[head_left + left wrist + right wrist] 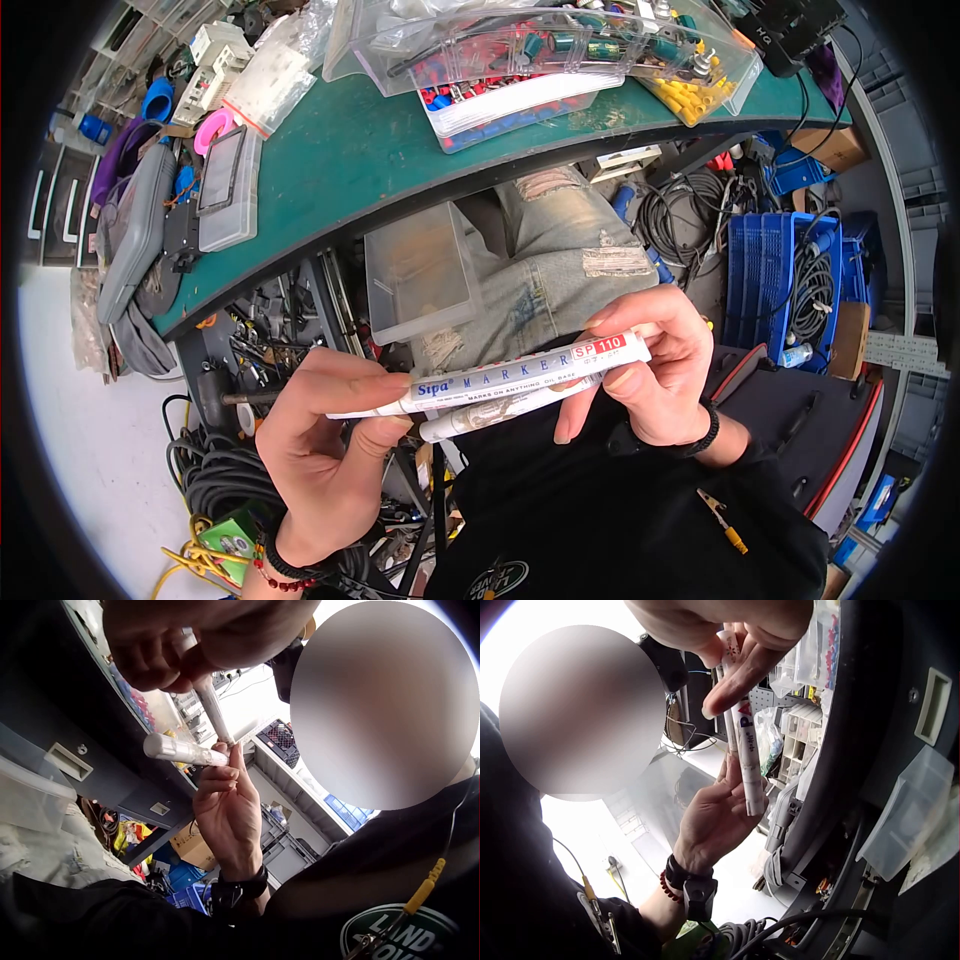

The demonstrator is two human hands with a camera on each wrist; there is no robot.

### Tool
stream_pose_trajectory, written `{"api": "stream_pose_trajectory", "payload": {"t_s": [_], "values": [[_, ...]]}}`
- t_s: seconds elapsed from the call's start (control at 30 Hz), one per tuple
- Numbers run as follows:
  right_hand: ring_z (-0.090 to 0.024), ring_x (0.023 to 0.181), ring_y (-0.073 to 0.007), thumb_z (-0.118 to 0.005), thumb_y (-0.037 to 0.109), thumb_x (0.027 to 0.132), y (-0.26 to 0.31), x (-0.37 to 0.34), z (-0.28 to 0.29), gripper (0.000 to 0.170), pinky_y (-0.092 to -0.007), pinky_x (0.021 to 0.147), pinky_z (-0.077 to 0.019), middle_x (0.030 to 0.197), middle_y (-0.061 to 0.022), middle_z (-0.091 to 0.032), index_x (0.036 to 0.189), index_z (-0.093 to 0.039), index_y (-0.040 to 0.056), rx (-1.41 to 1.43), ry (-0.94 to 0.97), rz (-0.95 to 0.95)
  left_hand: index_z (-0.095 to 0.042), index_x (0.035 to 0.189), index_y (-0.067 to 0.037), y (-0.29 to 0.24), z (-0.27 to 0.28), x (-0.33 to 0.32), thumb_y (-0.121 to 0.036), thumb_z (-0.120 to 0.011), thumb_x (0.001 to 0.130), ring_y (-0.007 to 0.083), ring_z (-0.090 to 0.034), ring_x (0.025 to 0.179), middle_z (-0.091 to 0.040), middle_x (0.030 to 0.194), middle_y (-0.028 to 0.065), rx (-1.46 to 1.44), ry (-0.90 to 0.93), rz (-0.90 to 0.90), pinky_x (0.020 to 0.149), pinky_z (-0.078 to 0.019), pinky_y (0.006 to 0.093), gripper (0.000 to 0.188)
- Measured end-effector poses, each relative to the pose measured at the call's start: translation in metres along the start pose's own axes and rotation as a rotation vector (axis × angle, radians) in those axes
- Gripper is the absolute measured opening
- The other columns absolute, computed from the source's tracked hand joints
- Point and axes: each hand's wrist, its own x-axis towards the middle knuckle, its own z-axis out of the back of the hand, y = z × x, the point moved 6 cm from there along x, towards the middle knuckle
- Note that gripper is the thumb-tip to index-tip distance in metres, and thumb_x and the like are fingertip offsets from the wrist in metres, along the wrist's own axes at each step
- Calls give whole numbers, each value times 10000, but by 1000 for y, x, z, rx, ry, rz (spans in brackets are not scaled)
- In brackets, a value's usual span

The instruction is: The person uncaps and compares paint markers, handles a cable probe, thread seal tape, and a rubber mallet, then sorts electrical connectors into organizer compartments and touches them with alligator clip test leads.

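A white Sipa paint marker [525,376] with blue and red print lies level between both hands in the head view. My left hand [325,440] pinches its left end between thumb and fingertips. The right hand [665,370] grips its other end, by the red SP 110 label. A second white marker [500,413], its barrel smudged dark, sits just below the first, also held in the right hand. Its rounded left end sticks out free, short of the left hand. In the left wrist view the smudged marker [180,750] points away from the right fingers.
A clear plastic box [415,300] rests by the legs in torn jeans. On the green workbench [330,150] stand bins of small red, blue and yellow parts. Blue crates [765,270] with cables stand at right; black cable coils [220,475] lie at lower left.
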Motion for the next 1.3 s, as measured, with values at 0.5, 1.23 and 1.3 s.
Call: {"api": "stream_pose_trajectory", "payload": {"t_s": [0.5, 1.23, 1.3], "values": [[-696, 656, -266, -543, -62, 918, 0, 1, 1, 316, -349, 569, -592, 928, -268, -659, 1212, -439, -118, 9, 13, 5, -635, 984, 25, -4, -1, 1, 2, -721, 821, 167, -576, 840, -632, 960, 126, 96, 2, -45, 731, -469, 269, 186], [-681, 588, -281, -534, 38, 957, -3, 0, 5, 303, -361, 515, -580, 890, -268, -662, 1197, -411, -100, -27, -30, -11, -650, 984, 21, -5, -4, 3, 73, -699, 799, 186, -600, 875, -638, 980, 142, 43, 0, -46, 723, -486, 270, 197], [-678, 579, -278, -536, 42, 957, -4, 0, 7, 298, -357, 502, -576, 892, -267, -664, 1190, -413, -96, -11, -34, -15, -654, 988, 21, -7, -4, 4, 73, -701, 797, 186, -600, 874, -639, 980, 140, 68, 27, -68, 721, -484, 271, 204]]}}
